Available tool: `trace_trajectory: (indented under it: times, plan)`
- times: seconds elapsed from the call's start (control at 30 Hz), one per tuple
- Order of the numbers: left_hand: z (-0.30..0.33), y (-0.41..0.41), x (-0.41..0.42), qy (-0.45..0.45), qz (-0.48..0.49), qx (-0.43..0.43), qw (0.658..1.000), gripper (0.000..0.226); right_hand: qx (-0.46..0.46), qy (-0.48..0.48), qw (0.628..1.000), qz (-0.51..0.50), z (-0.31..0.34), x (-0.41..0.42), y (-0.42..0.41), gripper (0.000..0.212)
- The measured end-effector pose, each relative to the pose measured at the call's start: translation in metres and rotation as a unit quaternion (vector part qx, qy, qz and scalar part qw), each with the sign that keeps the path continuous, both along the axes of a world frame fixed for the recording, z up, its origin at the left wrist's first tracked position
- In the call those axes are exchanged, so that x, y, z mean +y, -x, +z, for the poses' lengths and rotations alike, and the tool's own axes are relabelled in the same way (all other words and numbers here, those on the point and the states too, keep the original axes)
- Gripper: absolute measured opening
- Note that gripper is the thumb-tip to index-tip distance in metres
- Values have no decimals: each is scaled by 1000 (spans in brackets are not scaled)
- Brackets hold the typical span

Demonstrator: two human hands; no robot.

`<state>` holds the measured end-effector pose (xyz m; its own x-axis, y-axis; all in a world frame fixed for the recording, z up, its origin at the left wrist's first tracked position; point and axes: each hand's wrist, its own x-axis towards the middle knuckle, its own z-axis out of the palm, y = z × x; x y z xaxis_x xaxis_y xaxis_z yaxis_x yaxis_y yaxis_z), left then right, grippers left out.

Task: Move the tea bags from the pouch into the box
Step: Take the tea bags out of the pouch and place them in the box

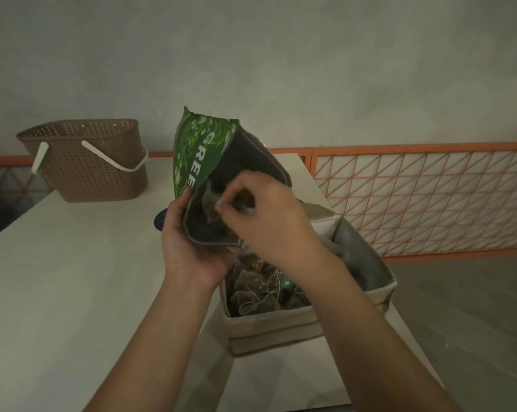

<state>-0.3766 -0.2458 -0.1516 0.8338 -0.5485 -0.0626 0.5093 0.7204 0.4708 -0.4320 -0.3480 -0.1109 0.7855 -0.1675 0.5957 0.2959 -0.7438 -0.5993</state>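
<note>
- The green pouch (205,162) sits at centre frame, held up above the table (73,278) with its mouth gaping toward the camera.
- Left hand (189,242) grips the pouch from below, thumb curled over the near left edge.
- Right hand (266,215) is at the mouth, fingers pinching a tea bag (211,203) just inside the opening.
- Directly below the hands, lower centre, the fabric box (269,325) stands on the table, open-topped, with a heap of tea bags (257,289) and their strings already inside.
- Upper left, well apart, a brown basket (87,171) with a white handle stands at the table's far edge.
- Right of frame, an orange lattice railing (429,197) runs along the wall.
</note>
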Motion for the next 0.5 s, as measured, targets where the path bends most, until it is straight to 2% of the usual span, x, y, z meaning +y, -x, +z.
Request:
trace_trajectory:
  times: [0.13, 0.33, 0.43, 0.5]
  plan:
    - [0, -4, -4, 13, -11, -6, 1000, 53, -24, -160, 986, 33, 9, -20, 26, 7]
    - [-2, -5, -10, 40, -20, 3, 999, 44, -82, -305, 949, 9, 7, -65, 52, 8]
    - [-2, -3, -14, 40, -19, 4, 999, 46, -72, -314, 946, -31, -8, -89, 55, 8]
    - [-1, -2, -15, 39, -22, 5, 999, 45, -33, -248, 964, -84, -20, -102, 57, 14]
